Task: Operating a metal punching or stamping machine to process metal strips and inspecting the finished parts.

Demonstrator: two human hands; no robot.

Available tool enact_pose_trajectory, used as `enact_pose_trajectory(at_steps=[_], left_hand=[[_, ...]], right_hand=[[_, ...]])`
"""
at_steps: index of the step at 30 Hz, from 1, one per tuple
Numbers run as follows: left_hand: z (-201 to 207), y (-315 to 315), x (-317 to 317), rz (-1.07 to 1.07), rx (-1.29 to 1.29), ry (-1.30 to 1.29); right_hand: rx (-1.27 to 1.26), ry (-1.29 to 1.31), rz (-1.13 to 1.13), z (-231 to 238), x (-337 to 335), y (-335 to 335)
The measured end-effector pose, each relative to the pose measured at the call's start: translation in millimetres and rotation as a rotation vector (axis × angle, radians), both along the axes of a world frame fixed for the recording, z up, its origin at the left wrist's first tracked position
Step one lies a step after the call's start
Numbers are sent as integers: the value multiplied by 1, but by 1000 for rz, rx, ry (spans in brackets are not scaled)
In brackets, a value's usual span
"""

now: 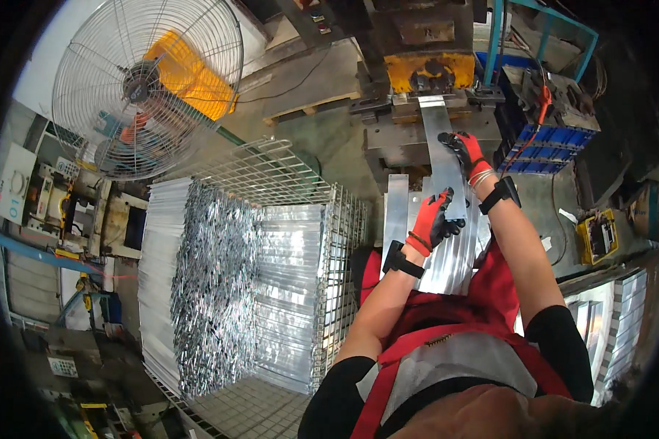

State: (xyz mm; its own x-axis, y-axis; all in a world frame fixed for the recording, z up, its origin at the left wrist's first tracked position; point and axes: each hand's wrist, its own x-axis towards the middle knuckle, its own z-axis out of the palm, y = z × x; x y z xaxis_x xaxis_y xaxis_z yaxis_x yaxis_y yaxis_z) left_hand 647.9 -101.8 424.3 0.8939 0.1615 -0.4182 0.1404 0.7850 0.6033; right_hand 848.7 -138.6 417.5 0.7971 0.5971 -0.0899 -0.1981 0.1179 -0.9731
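A long flat metal strip point(444, 164) reaches from in front of me into the press point(430, 73), its far end under the yellow-painted part. My right hand point(465, 152), in a red and black glove, is closed at the strip's right edge, fingertips over its top. Lower down, my left hand point(432, 221), gloved alike, is closed around the left edge by the near end; some of its fingers are hidden. Below the hands lies a stack of similar metal strips point(447, 272) over my lap. Another strip point(396, 208) lies to the left of them.
To my left stands a wire mesh cage point(348, 241) packed with stacked metal strips point(289, 274). A large caged fan point(143, 84) is at the far left. Blue crates point(545, 150) stand right of the press, and a yellow bin point(597, 235) sits nearer. A wooden pallet point(311, 80) lies behind.
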Motion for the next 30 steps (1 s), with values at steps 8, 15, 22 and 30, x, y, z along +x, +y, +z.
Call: enact_pose_trajectory(at_steps=[8,15,22,30], left_hand=[[3,-2,-1,-44,-2,-114],[-16,-15,-57,64,672,-177],[43,-52,-124,87,1888,-17],[40,-62,-151,116,1593,-89]], right_hand=[[95,-115,7,-20,18,-1],[173,-10,33,29,-70,-29],[296,78,24,62,-159,-92],[210,-140,63,97,-207,-122]])
